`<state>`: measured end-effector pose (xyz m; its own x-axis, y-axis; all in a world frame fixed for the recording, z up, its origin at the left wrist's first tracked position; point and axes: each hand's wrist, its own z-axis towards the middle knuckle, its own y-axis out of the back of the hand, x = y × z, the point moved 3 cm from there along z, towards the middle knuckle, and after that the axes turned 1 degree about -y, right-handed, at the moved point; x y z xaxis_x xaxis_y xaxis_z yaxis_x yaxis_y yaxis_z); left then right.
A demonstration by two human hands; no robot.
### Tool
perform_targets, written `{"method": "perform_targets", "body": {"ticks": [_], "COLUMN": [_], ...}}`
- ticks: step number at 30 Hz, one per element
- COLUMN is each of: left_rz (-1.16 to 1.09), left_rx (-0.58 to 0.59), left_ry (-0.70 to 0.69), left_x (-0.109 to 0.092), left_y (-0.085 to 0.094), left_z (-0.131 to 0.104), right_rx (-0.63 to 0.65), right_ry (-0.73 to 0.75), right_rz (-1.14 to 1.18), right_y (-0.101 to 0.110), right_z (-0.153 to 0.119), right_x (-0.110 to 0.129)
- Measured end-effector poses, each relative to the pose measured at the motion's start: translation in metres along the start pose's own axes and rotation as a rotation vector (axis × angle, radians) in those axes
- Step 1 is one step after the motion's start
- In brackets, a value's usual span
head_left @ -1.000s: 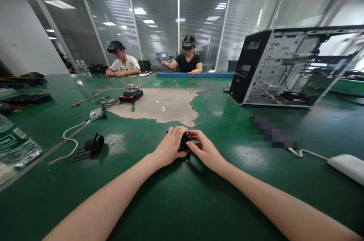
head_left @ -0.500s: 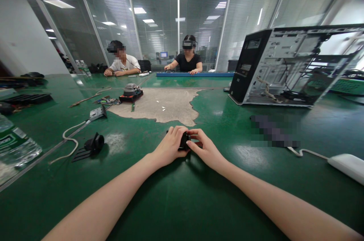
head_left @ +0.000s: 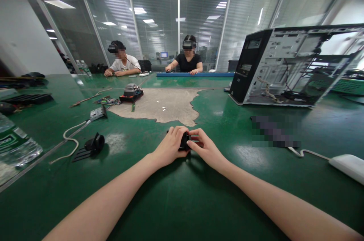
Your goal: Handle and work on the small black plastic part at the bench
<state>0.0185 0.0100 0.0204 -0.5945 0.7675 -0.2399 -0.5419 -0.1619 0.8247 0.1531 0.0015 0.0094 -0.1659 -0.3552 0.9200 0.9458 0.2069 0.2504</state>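
A small black part sits between my hands on the green tabletop, mostly covered by fingers, so its exact kind does not show. My left hand wraps over it from above and the left, fingers closed around it. With thumb and fingertips, my right hand grips the part's right end. To the left lies a black plastic bracket with a round collar and flat slats.
An opened computer case stands at the right. A heatsink fan and circuit boards lie beyond my hands, near a worn beige patch. A water bottle is at left. Two people sit across the table, one in a white shirt.
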Motion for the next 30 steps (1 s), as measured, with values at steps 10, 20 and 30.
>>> {"method": "perform_targets", "body": {"ticks": [10,20,30], "left_rz": [-0.022,-0.008,-0.01], "left_rx": [0.008,-0.002,0.011], "left_ry": [0.013,0.01,0.006], "left_x": [0.0,0.0,-0.001], "left_y": [0.0,0.0,0.001], "left_z": [-0.001,0.0,0.0], "right_rx": [0.012,0.013,0.004], "right_ry": [-0.019,-0.061,0.022], "right_rz": [0.007,0.047,0.005], "right_y": [0.0,0.0,0.001], "right_z": [-0.001,0.002,-0.002], "right_x": [0.002,-0.007,0.006]}}
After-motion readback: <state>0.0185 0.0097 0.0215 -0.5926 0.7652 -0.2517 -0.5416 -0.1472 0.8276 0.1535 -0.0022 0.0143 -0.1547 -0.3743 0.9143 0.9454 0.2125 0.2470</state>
